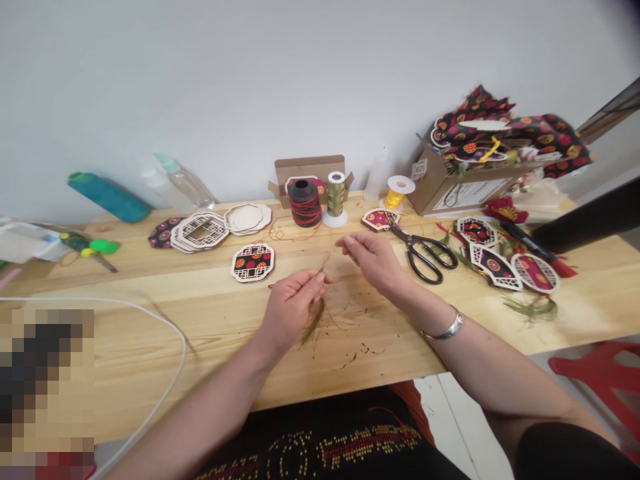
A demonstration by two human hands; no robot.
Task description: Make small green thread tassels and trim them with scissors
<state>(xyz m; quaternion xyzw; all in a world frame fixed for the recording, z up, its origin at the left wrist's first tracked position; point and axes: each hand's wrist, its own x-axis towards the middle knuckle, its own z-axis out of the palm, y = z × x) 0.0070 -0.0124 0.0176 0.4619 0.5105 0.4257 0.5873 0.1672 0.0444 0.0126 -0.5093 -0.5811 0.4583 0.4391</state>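
Note:
Over the middle of the wooden table, my left hand pinches a bundle of olive-green threads, a tassel, whose loose ends hang below the fingers. A short tip of it pokes up above the thumb. To its right, my right hand is raised with thumb and forefinger pressed together; a thin thread seems to run from it toward the tassel, too fine to make out clearly. Black-handled scissors lie just right of that hand. Left of my left hand rests a patterned fabric piece in a pale wooden lattice frame.
Along the wall stand a red-black thread spool, a green thread spool, a yellow spool and a cardboard box heaped with fabric. Stacked frames lie left, finished pendants right. A white cable crosses the left side.

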